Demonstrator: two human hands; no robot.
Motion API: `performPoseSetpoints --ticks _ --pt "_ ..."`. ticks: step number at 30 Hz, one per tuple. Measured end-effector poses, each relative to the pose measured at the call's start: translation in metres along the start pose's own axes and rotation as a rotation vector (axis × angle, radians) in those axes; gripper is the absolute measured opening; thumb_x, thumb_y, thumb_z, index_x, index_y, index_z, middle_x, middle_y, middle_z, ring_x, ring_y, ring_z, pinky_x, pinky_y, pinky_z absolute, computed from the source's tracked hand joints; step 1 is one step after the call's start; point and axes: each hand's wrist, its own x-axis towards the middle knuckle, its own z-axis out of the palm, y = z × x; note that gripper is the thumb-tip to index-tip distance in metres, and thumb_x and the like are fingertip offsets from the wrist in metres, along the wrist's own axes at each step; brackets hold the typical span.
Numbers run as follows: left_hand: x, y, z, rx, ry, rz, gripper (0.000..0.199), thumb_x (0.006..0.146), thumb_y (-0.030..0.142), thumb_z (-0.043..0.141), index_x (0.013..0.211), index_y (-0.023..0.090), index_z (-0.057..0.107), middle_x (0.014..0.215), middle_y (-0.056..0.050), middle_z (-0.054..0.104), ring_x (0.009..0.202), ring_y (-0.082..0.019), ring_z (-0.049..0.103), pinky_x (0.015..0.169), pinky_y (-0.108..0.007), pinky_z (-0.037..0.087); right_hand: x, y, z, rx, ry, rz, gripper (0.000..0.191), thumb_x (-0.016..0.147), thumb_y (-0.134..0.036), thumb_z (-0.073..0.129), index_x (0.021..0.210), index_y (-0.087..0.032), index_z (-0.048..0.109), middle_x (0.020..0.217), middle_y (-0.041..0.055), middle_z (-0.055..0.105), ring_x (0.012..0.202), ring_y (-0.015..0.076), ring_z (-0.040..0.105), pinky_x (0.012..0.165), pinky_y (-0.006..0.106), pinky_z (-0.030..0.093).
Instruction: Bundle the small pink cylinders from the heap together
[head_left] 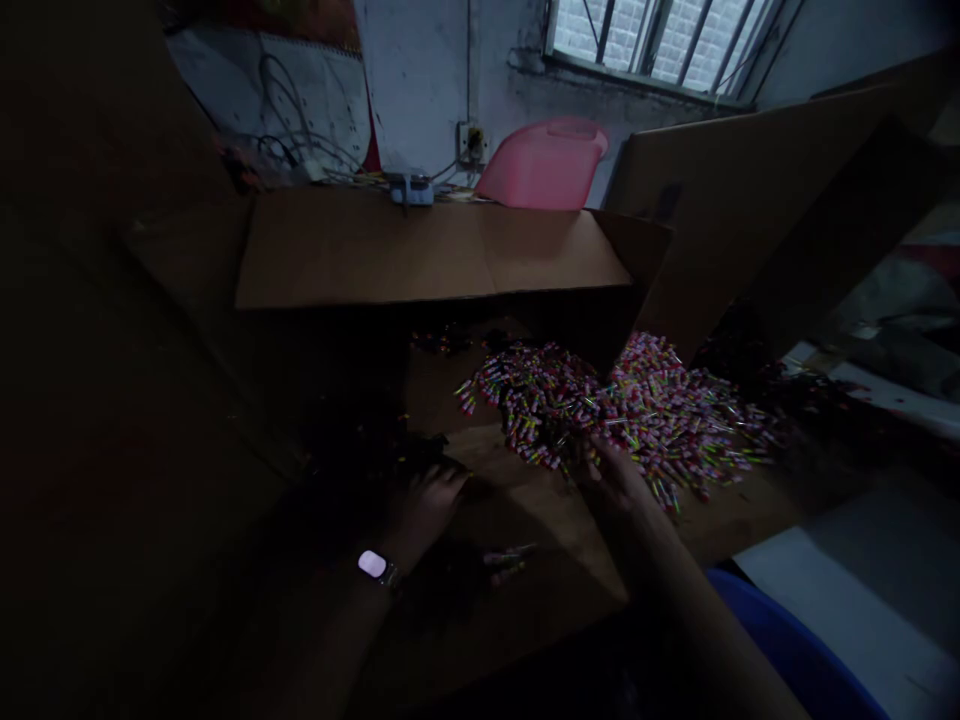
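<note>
My right hand [619,475] reaches to the near edge of a pile of small, slim, tube-shaped pieces [675,410] in pink, white and yellow-green. Its fingers are bent together against the pile, and whatever they pinch is too dark to name. On the left, my left hand [435,500], with a lit watch [372,564] at the wrist, lies beside a heap of small dark pieces [360,440]. The fingers there are curled, their tips lost in shadow. Between my forearms, a few loose tube-shaped pieces [510,565] rest on the brown work surface [555,520].
An open cardboard box [427,255] stands behind the piles, its flap facing me. Behind it are a pink plastic tub [547,165] and a wall socket [472,143]. A blue basin [787,640] sits at lower right. More cardboard [750,190] leans at right.
</note>
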Motion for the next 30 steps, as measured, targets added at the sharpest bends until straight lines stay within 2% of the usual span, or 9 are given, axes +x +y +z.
performPoseSetpoints --ticks 2,6,9,12,15,18,23,27,30 --pt "-0.003 -0.001 0.003 -0.009 0.018 0.023 0.034 0.087 0.011 0.045 0.115 0.023 0.061 0.110 -0.004 0.065 0.105 -0.019 0.055 0.093 -0.034 0.040 0.001 -0.002 0.005 -0.235 -0.081 -0.087 0.023 0.067 -0.029 0.066 0.088 -0.021 0.061 0.073 0.0015 0.063 0.077 0.0221 0.061 0.071 0.035 0.053" --pt "-0.008 -0.002 0.003 -0.049 0.098 0.036 0.028 0.090 0.013 0.045 0.109 0.022 0.064 0.105 -0.005 0.067 0.101 -0.020 0.057 0.094 -0.037 0.039 0.005 -0.005 0.011 -1.102 -0.466 -0.366 0.027 0.072 -0.017 0.055 0.097 -0.018 0.065 0.103 0.0090 0.064 0.092 0.0227 0.058 0.087 0.035 0.046" --pt "-0.009 -0.004 0.001 -0.109 0.194 0.041 0.029 0.092 0.014 0.041 0.111 0.021 0.062 0.105 -0.005 0.066 0.101 -0.019 0.057 0.092 -0.036 0.041 0.006 -0.001 0.016 -1.348 -0.549 -0.433 0.032 0.074 -0.010 0.048 0.100 -0.018 0.066 0.117 0.0130 0.057 0.098 0.0236 0.057 0.089 0.036 0.044" --pt "-0.011 -0.005 -0.001 -0.200 0.314 0.025 0.029 0.094 0.017 0.039 0.113 0.020 0.060 0.107 -0.006 0.066 0.099 -0.020 0.058 0.090 -0.036 0.045 0.004 0.001 0.015 -1.389 -0.540 -0.522 0.031 0.077 -0.011 0.045 0.101 -0.017 0.064 0.114 0.0149 0.058 0.103 0.0264 0.054 0.091 0.039 0.042" --pt "-0.014 -0.005 -0.003 -0.353 0.369 -0.061 0.027 0.093 0.020 0.039 0.112 0.021 0.060 0.108 -0.006 0.066 0.099 -0.019 0.061 0.088 -0.033 0.048 -0.004 -0.005 0.001 -1.244 -0.398 -0.618 0.026 0.081 -0.020 0.044 0.101 -0.016 0.060 0.101 0.0140 0.063 0.096 0.0263 0.056 0.086 0.038 0.045" --pt "-0.016 -0.006 -0.002 -0.516 0.335 -0.178 0.025 0.092 0.022 0.042 0.107 0.020 0.061 0.107 -0.005 0.067 0.099 -0.019 0.062 0.089 -0.033 0.049 -0.020 -0.011 -0.024 -1.140 -0.285 -0.528 0.032 0.081 -0.028 0.044 0.106 -0.015 0.058 0.084 0.0112 0.065 0.081 0.0263 0.061 0.075 0.037 0.049" --pt "-0.018 -0.007 0.001 -0.708 0.182 -0.337 0.022 0.085 0.024 0.054 0.105 0.020 0.063 0.105 -0.005 0.068 0.100 -0.020 0.063 0.091 -0.033 0.049 -0.051 -0.005 -0.052 -1.235 -0.442 -0.390 0.034 0.077 -0.029 0.049 0.108 -0.021 0.062 0.097 0.0114 0.065 0.085 0.0257 0.062 0.076 0.036 0.048" --pt "-0.017 -0.003 0.003 -0.774 0.115 -0.328 0.035 0.075 0.020 0.066 0.109 0.020 0.060 0.106 -0.004 0.067 0.101 -0.021 0.062 0.093 -0.034 0.047 -0.060 0.004 -0.051 -1.223 -0.261 -0.485 0.036 0.078 -0.039 0.049 0.100 -0.015 0.064 0.102 0.0177 0.060 0.095 0.0316 0.058 0.079 0.042 0.047" --pt "-0.010 -0.001 0.007 -0.831 0.235 -0.421 0.060 0.074 0.020 0.068 0.129 0.022 0.045 0.102 -0.004 0.066 0.093 -0.019 0.063 0.088 -0.034 0.049 -0.061 0.006 -0.036 -1.055 -0.180 -0.471 0.039 0.077 -0.044 0.049 0.098 -0.013 0.061 0.100 0.0182 0.061 0.091 0.0312 0.059 0.078 0.042 0.048"
